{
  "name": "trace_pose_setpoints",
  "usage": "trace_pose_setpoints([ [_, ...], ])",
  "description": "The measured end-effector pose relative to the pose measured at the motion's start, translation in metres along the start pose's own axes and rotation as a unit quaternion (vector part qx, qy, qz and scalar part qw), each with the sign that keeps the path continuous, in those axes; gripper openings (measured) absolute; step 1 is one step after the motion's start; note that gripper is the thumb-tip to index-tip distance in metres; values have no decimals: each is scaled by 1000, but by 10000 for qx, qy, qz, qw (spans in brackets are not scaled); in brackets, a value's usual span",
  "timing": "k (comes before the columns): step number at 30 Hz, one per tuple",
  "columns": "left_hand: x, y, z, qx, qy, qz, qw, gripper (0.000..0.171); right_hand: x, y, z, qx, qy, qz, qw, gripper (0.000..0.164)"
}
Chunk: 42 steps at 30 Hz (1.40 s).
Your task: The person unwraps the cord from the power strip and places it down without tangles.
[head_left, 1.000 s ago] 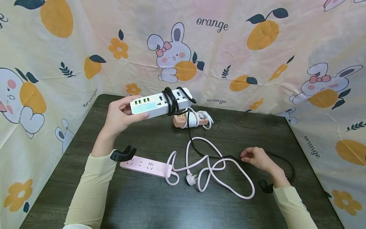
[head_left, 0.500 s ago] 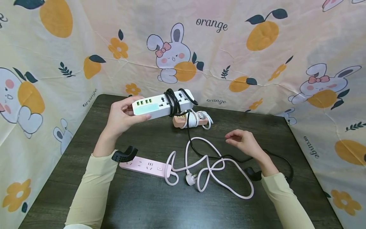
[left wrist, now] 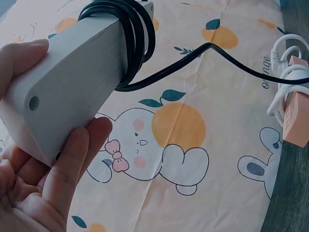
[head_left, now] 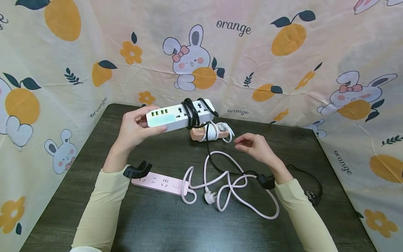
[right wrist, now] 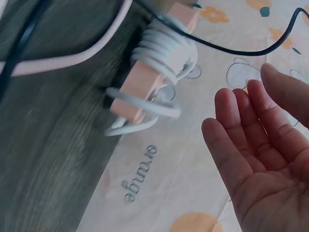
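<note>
My left hand grips the end of a white power strip and holds it up over the back of the table. Black cord is looped several times round the strip's other half. From there the cord drops to the tabletop and runs right, under my right arm, to a black plug. In the left wrist view thumb and fingers clasp the strip's underside. My right hand hovers with nothing in it, fingers loosely bent, right of an orange power strip wrapped in its white cord.
A pink power strip lies on the dark table by my left wrist. Its pink cord sprawls in loops across the middle, with a pale plug among them. A printed curtain stands behind the table.
My right hand has moved left and away from me, from beside the black cord toward the orange strip. The left hand and white power strip have shifted only slightly.
</note>
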<state>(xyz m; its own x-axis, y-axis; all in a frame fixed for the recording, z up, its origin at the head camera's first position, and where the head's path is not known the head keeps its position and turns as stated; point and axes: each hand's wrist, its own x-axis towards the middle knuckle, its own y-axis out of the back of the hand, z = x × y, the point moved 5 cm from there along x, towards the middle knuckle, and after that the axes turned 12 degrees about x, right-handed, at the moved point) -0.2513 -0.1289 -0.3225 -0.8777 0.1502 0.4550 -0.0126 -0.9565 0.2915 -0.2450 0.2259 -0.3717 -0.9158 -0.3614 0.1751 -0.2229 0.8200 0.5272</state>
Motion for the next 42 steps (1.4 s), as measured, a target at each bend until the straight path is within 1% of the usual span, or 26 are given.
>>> trace_pose_setpoints([
  [6, 0, -1, 1, -51, -87, -31, 9999, 46, 21, -14, -9, 272, 323, 139, 9990, 16],
  [10, 1, -2, 2, -107, -100, -60, 9999, 46, 35, -22, -18, 377, 385, 308, 9981, 16],
  [16, 1, -3, 2, -77, -79, -48, 9999, 46, 44, -32, -52, 573, 505, 545, 9956, 21],
  [18, 1, -3, 2, -53, -81, -39, 9999, 46, 47, -36, -60, 658, 650, 573, 9941, 23],
  [19, 0, -2, 2, -46, -88, -39, 9999, 47, 50, -37, -60, 702, 727, 560, 9933, 24],
  [22, 0, -2, 3, 14, -138, -54, 9999, 47, 59, -45, -53, 799, 957, 368, 9915, 27],
  [25, 10, 1, -3, 8, -156, -158, 9998, 48, 73, -52, -44, 644, 1145, 217, 9911, 31],
  [27, 17, 3, -6, -11, -142, -230, 9996, 48, 80, -54, -43, 478, 1259, 192, 9907, 31],
  [32, 16, 3, -7, -17, -138, -238, 9996, 49, 81, -56, -44, 131, 1560, 224, 9874, 21],
  [35, 15, 3, -8, -14, -148, -220, 9996, 49, 81, -58, -46, 50, 1697, 134, 9854, 17],
  [38, 14, 2, -8, -79, -136, -214, 9996, 49, 80, -61, -47, 51, 1776, -100, 9840, 14],
  [41, 13, 1, -8, -213, -139, -273, 9993, 48, 79, -65, -49, 93, 1682, -500, 9844, 12],
  [42, 13, 0, -7, -268, -149, -317, 9990, 47, 79, -64, -49, 68, 1644, -576, 9847, 13],
])
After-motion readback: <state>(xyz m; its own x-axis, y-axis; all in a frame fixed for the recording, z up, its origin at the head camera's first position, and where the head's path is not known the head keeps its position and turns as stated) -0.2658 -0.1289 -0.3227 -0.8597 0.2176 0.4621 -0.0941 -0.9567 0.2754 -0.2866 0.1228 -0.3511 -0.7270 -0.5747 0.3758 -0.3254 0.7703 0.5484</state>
